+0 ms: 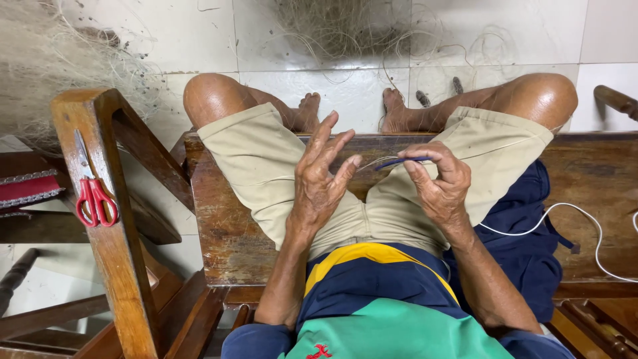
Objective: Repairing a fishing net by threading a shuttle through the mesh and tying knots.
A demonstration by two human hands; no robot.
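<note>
Packages, labels, signs, screens: none visible anywhere in view, neither on the wooden surface nor on the tiled floor.

Open room is left on the bench (pixel 598 193) at the right, crossed only by a white cord (pixel 585 216); the left is blocked by a chair arm (pixel 109 219) bearing scissors (pixel 95 199).
</note>
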